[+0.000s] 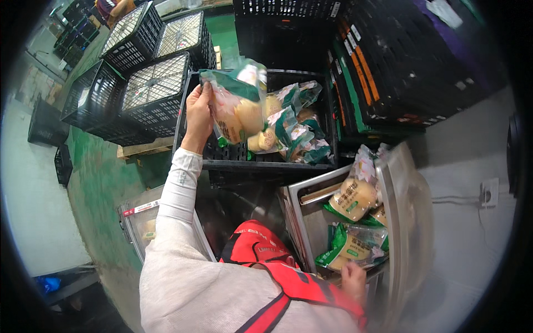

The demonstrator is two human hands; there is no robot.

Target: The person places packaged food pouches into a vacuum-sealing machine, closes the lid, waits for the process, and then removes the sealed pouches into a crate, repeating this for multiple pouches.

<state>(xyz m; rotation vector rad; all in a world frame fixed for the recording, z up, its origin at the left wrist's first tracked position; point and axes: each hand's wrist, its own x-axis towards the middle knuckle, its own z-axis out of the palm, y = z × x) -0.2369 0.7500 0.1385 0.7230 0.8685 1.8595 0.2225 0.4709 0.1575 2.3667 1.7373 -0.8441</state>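
My left hand (196, 116) pinches the upper edge of a clear, green-and-pink printed plastic bag of pale buns (243, 112). It holds the bag tilted over a black plastic crate (254, 165). Inside that crate lie several similar bagged buns (297, 135), their tops loose and crumpled. My right hand (354, 281), blurred, is low at the right with its fingers curled. Just above it, more bags of buns (352, 247) lie in an open metal-framed bin (303, 233). Whether those fingers touch a bag cannot be told.
Stacked black folding crates (383, 70) stand at the right. Lidded black crates (156, 83) sit on a wooden pallet (145, 147) at the left. A clear-topped case (141, 218) is beside my left arm. A wall socket with a cable (488, 193) is at the right.
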